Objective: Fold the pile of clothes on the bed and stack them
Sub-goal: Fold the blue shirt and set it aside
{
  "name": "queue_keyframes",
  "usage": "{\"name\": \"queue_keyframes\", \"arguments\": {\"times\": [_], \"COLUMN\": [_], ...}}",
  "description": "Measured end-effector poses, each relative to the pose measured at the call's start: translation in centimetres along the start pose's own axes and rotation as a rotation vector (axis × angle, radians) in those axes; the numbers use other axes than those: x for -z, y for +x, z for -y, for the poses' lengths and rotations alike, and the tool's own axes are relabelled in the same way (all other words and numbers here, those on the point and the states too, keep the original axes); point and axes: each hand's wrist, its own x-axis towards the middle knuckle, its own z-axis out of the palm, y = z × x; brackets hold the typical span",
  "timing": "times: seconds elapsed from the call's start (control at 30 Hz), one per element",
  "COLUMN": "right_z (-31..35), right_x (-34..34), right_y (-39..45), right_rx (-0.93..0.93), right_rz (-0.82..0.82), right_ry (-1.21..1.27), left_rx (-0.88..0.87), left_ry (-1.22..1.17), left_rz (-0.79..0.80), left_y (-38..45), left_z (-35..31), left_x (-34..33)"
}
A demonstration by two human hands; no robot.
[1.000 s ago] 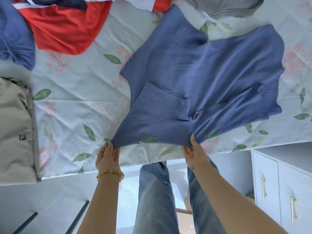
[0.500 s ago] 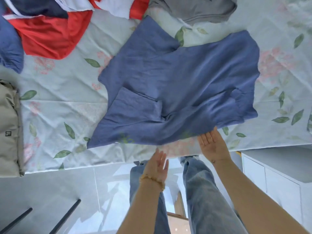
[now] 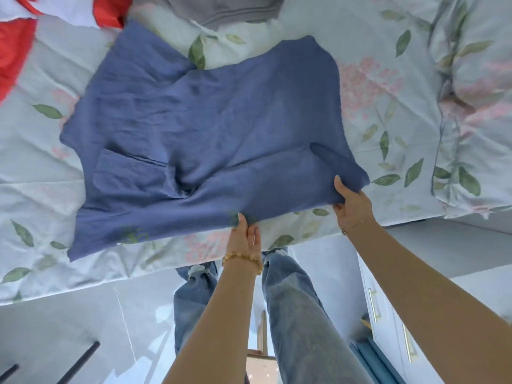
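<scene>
two hands: both work the near hem of the blue shirt (image 3: 210, 134), which lies spread flat on the bed (image 3: 388, 106).
right hand (image 3: 353, 202): pinches the shirt's right near corner, thumb on top.
left hand (image 3: 245, 234): fingertips at mid-hem; whether they pinch, i cannot tell.
pocket (image 3: 130, 173): bunched creases beside it.
advice: tug the hem taut and smooth those creases before folding.
unfolded pile: red garment (image 3: 13, 51) and grey garment (image 3: 221, 9), beyond the shirt.

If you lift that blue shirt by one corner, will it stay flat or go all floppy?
Probably floppy: the blue shirt already wrinkles and bunches near its pocket. It likely sags where the right hand lifts its edge. It seems light, since fingers alone raise it.
</scene>
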Motion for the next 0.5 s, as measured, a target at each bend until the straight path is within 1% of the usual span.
{"name": "queue_keyframes", "arguments": {"times": [0.1,0.2,0.27,0.37,0.43,0.5], "right_z": [-1.1,-2.1,-2.5,-3.1,-3.9,-5.4], "right_x": [3.8,5.6,5.7,4.9,3.9,2.2], "right_y": [-0.7,-1.2,-1.6,-2.6,-3.9,-5.8], "right_rx": [-0.033,-0.059,-0.055,-0.059,-0.107,-0.209], "right_rz": [-0.067,-0.131,-0.151,-0.197,-0.207,-0.167], "right_ry": [0.001,0.022,0.013,0.010,0.038,0.069], "left_rx": [0.035,0.025,0.031,0.077,0.101,0.062], "left_ry": [0.048,0.056,0.075,0.195,0.283,0.283], "left_rz": [-0.012,-0.037,-0.034,-0.011,-0.013,-0.025], "left_y": [-0.5,-0.5,-0.4,-0.4,-0.8,-1.2], "left_z": [2.3,3.5,3.5,2.6,1.2,-0.8], "left_x": [0.1,0.3,0.6,1.4,2.2,3.7]}}
